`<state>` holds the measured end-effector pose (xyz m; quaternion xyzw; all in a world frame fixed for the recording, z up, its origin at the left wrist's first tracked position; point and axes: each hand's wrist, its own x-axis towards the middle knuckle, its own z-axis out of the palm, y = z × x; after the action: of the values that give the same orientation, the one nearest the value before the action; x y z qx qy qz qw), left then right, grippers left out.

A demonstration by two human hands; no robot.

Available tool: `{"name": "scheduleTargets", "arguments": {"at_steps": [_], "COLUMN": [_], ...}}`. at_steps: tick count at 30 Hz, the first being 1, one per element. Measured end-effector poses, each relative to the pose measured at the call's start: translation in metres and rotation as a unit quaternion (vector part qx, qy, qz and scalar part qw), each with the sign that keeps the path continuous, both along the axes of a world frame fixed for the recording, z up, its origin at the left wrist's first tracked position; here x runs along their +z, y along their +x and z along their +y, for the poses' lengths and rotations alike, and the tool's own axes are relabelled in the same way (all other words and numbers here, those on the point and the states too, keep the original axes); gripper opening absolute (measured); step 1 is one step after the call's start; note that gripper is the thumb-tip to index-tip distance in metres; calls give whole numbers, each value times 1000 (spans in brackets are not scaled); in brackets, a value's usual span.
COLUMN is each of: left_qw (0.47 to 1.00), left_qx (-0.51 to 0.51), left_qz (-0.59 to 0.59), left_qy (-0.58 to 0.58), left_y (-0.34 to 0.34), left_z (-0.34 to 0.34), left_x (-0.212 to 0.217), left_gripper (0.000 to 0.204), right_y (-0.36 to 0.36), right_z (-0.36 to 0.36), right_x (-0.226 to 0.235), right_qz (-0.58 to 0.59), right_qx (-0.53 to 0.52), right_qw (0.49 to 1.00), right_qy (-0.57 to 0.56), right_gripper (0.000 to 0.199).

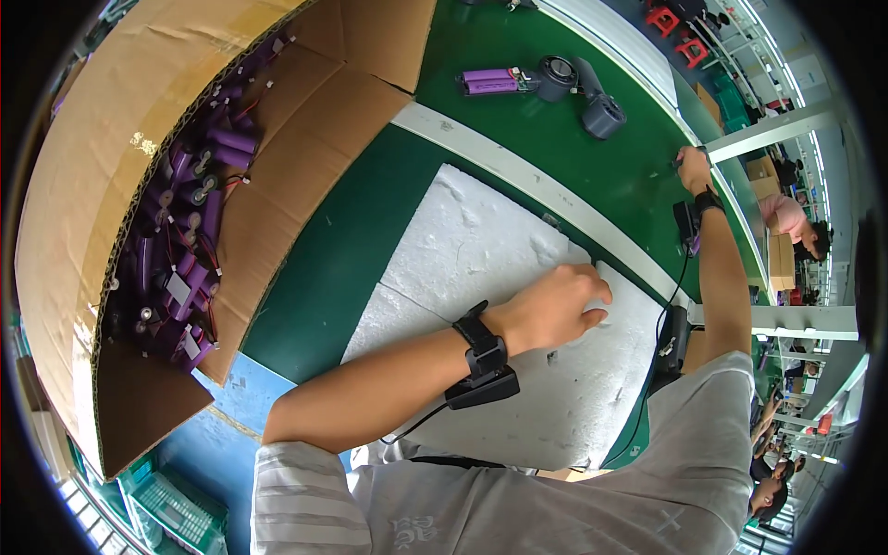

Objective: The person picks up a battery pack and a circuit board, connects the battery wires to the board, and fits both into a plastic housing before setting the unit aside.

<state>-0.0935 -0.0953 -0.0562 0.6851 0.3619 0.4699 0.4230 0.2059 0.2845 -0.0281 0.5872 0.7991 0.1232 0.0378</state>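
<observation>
My left hand (560, 305) hovers over or rests on a white foam board (453, 240), its fingers curled in and nothing visible between them. My right hand (694, 171) is stretched out to the far right over the green bench, fingers closed around a small dark thing I cannot make out. Further left on that bench lies a pair of purple battery cells (490, 82) joined to a round grey motor housing (557, 78). Beside it is a grey handle-shaped part (603, 113). Black straps with boxes and cables circle both my wrists.
A large open cardboard box (305, 139) on the left holds many purple battery packs (190, 277) with wires. A pale rail (527, 171) crosses the green bench. Green plastic baskets (176, 504) stand low at the left. White posts (786, 321) and people are at the right.
</observation>
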Motion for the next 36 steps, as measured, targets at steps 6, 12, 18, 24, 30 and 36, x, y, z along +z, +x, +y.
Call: {"name": "scheduleTargets", "arguments": {"at_steps": [6, 12, 18, 24, 30, 36], "left_qw": [1000, 999, 999, 998, 999, 998], "left_qx": [3, 14, 1, 15, -6, 15], "left_qz": [2, 18, 44, 57, 48, 44], "left_qy": [27, 23, 8, 13, 12, 31], "left_y": [22, 30, 31, 20, 19, 16], "left_z": [21, 24, 21, 15, 8, 7], "left_x": [-4, -7, -1, 10, 17, 25], "left_gripper": [19, 18, 17, 15, 13, 12], "right_y": [-46, -57, -15, 23, -16, -85], "right_z": [-125, -281, -368, -380, -367, -224], "right_x": [76, 98, 87, 87, 128, 106], "right_qz": [83, 121, 112, 87, 69, 183], "right_qx": [156, 232, 136, 104, 35, 103], "right_qw": [981, 950, 961, 974, 977, 972], "right_qy": [-77, -169, -211, -184, -197, -104], "right_gripper": [19, 21, 20, 23, 31, 62]}}
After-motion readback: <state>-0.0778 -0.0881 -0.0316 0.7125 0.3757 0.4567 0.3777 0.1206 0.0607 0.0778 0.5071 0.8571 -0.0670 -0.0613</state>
